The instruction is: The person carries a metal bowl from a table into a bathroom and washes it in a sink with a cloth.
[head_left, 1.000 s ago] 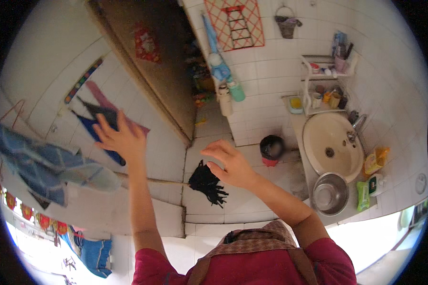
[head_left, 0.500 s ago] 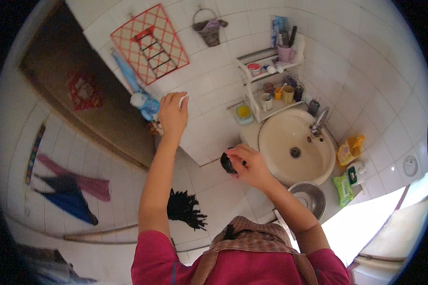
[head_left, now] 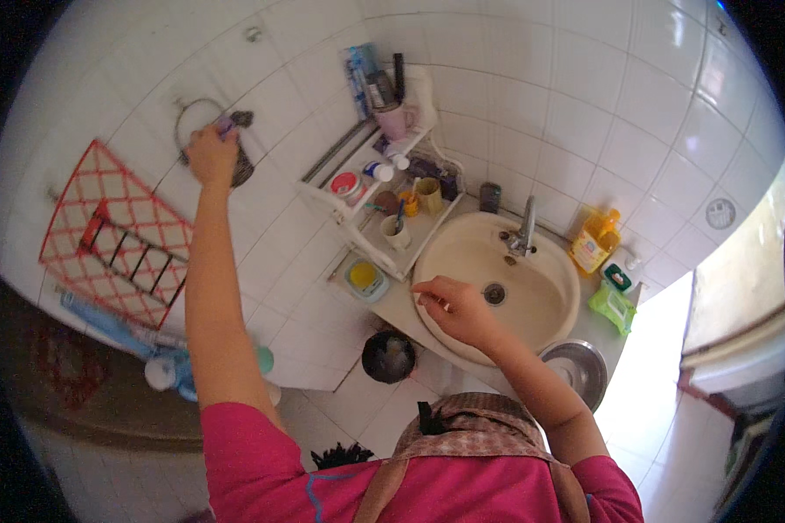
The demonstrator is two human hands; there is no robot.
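Note:
My left hand [head_left: 214, 155] reaches up to the wall, at the mouth of a small dark wicker basket [head_left: 242, 169] hanging from a ring. Its fingers are bent closed beside a purple piece [head_left: 228, 127] sticking out of the basket; what they grip is hidden. My right hand [head_left: 455, 307] hovers over the left side of the cream washbasin [head_left: 541, 292], fingers curled and pinched together. Whether anything small is between them I cannot make out. The basin's chrome tap [head_left: 525, 228] stands at its back.
Left of the basin a white shelf rack [head_left: 349, 228] holds cups and jars. A soap dish [head_left: 365, 277] sits in front of it. A yellow bottle [head_left: 597, 240], green wipes pack [head_left: 613, 305] and metal bowl [head_left: 597, 375] line the right. Below is a black bin [head_left: 388, 356].
My left hand has moved from near the blue bottle up to the hanging basket. My right hand has gone from above the black bin to over the basin. The whole view has turned rightward.

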